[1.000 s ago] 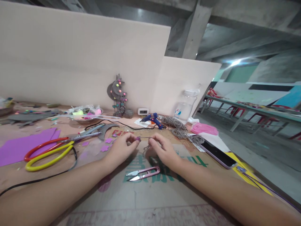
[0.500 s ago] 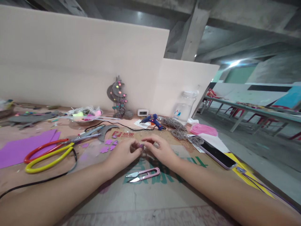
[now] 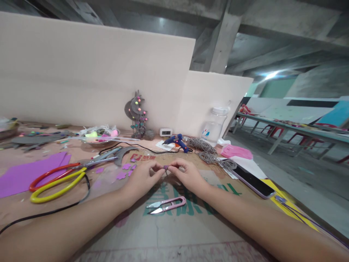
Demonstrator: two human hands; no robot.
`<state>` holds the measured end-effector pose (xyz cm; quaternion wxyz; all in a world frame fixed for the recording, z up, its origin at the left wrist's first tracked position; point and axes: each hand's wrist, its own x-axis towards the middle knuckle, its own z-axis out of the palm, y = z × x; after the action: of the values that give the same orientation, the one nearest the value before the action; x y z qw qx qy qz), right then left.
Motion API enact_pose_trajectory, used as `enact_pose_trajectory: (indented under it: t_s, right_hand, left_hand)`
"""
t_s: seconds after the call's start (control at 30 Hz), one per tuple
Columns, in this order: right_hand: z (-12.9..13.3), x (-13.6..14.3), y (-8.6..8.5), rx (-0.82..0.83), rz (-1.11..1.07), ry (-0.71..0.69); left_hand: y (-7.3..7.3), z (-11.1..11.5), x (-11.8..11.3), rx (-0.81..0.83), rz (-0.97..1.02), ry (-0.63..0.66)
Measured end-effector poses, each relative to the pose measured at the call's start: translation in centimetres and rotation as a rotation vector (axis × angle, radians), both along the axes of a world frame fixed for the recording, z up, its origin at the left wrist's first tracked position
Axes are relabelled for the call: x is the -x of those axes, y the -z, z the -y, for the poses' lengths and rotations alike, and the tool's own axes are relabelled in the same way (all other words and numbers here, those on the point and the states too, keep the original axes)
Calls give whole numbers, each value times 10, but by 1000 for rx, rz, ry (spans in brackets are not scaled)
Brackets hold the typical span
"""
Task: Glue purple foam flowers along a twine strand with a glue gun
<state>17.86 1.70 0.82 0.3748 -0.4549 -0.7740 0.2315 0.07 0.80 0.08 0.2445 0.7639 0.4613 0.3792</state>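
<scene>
Between the fingertips of my left hand (image 3: pixel 147 177) and my right hand (image 3: pixel 185 175) is a small purple piece (image 3: pixel 165 167), with a thin dark cord hanging below it. Both hands are closed in a pinch on this piece, and its exact shape is partly hidden by the fingers. Just below the hands, pink-handled thread snips (image 3: pixel 170 204) lie on the cardboard with blades pointing left. Several purple flower cutouts (image 3: pixel 121 176) rest beside my left hand.
Red-and-yellow-handled scissors (image 3: pixel 58 183) and purple sheets (image 3: pixel 32 173) lie left. Behind the hands are a blue glue gun (image 3: pixel 177 141), grey cord bundles (image 3: pixel 208 157), a clear jug (image 3: pixel 214 125) and a decorated grey moon ornament (image 3: pixel 137 112). A phone (image 3: pixel 252 180) lies right.
The fingertips have shifted slightly, and the purple piece now shows more plainly between them. The view has tilted a little; the things on the table stay in place.
</scene>
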Motion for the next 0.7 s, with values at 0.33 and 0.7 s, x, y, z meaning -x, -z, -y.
enact_pose_trajectory:
  t_s: [0.33,0.7]
  right_hand:
    - [-2,-2,6,-81,241,-208]
    - [-4,-8,4,-78,137,-14]
  left_hand:
    - [-2,2,2,-66,8,-79]
    - [8,-10,1,64,152,-102]
